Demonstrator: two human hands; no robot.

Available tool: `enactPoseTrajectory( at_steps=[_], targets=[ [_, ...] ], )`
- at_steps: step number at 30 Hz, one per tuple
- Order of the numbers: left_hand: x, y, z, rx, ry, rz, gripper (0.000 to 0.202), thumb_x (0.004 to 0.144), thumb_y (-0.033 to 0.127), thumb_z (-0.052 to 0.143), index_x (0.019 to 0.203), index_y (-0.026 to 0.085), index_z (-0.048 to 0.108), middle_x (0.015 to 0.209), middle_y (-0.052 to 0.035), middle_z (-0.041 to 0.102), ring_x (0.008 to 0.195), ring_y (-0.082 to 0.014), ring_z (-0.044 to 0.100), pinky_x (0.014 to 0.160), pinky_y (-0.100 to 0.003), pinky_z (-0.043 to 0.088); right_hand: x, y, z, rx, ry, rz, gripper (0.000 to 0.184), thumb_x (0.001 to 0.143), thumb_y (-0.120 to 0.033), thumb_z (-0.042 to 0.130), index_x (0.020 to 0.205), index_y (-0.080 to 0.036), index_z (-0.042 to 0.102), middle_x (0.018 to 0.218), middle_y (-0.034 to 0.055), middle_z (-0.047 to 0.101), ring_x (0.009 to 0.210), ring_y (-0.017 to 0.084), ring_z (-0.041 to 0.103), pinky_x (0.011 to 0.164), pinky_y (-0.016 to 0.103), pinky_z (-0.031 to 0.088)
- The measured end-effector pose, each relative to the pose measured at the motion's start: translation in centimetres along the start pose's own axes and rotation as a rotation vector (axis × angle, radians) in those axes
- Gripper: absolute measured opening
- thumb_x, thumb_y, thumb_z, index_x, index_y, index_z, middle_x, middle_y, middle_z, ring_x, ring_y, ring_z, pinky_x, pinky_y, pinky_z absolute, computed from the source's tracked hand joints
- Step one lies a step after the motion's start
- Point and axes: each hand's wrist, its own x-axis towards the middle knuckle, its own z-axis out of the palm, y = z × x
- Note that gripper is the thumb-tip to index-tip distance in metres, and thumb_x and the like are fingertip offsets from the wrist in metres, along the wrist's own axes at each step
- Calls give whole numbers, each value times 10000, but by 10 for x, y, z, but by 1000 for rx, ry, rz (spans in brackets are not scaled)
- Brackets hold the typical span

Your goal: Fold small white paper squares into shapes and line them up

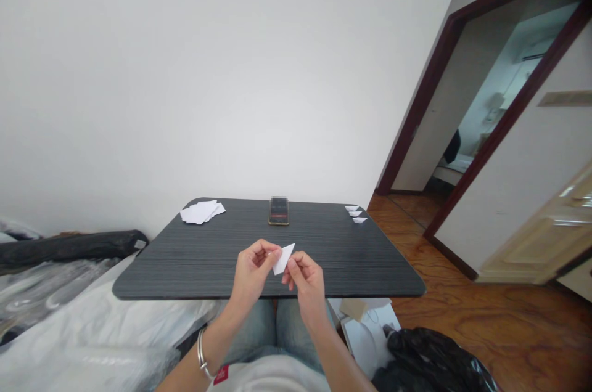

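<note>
Between my hands, above the near half of the dark table, is a small folded piece of white paper [283, 259] with a pointed upper corner. My left hand [253, 269] pinches its left side between thumb and fingers. My right hand [303, 278] is closed at its lower right edge, thumb against the fingers. Three small folded white paper pieces [354, 214] lie in a column at the table's far right corner. A loose pile of white paper sheets [202, 212] rests at the far left.
A phone [279, 211] sits at the back middle of the dark table [185, 262], close to the white wall. Plastic-wrapped goods [92, 318] lie left of the table. A black plastic bag [430, 358] and white boxes [365, 330] are below on the right.
</note>
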Motion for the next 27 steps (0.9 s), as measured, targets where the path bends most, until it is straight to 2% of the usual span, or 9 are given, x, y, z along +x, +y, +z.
enactPoseTrajectory(
  at_steps=[12,21,27],
  targets=[
    [-4,-1,3,9,1,13,177,669,283,625,638,123,557,575,1,563,508,-94,484,480,-193,376,-1,-1,-1,-16,-8,-10,241,770,-347,531,618,-162,505,505,-29,486,443,77,434,389,179,306],
    [-6,-4,5,4,-8,23,169,680,273,620,637,127,546,561,18,538,500,-85,465,478,-185,371,-1,-3,1,-73,52,-80,282,760,-369,531,575,-180,432,464,-68,379,401,65,347,409,189,282],
    [-3,-4,4,-6,16,12,187,669,293,625,637,125,549,568,11,540,500,-88,469,469,-186,372,-3,1,0,-57,6,-3,274,760,-377,530,590,-172,467,452,-52,450,391,68,382,387,182,276]
  ],
)
